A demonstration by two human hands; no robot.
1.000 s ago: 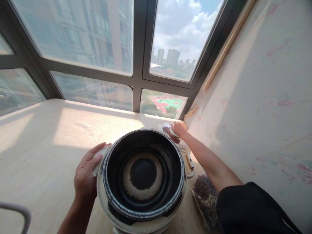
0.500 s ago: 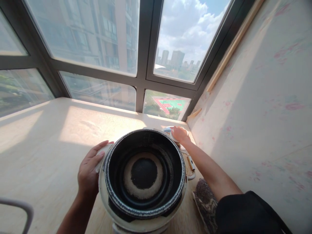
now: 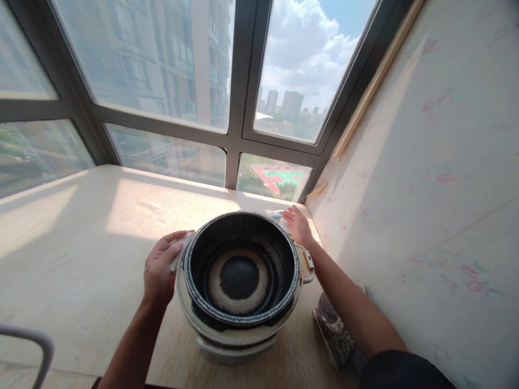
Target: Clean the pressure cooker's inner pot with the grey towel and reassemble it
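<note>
A pale rice cooker [image 3: 239, 337] stands on the wood-look surface in front of me. Its black inner pot [image 3: 239, 278] has a worn rim and a tan ring on the bottom, with nothing inside. At the cooker's left side, my left hand [image 3: 162, 265] grips a whitish part that sticks out by the rim; my fingers hide most of it. Beyond the far right of the rim is my right hand [image 3: 298, 224], its fingers apart, close to a blue-and-white item [image 3: 276, 215] mostly hidden behind the pot. A white handle [image 3: 308, 263] juts from the cooker's right side.
A dark patterned cloth [image 3: 334, 329] lies to the right, under my right forearm. Windows with grey frames [image 3: 233, 135] rise behind the ledge. The floral-papered wall [image 3: 405, 216] runs close along the right. A curved pale tube [image 3: 42, 340] enters at lower left.
My right hand has come off the item behind the cooker and its fingers have opened. My left hand keeps its grip. The whole view has shifted slightly, with the cooker appearing smaller.
</note>
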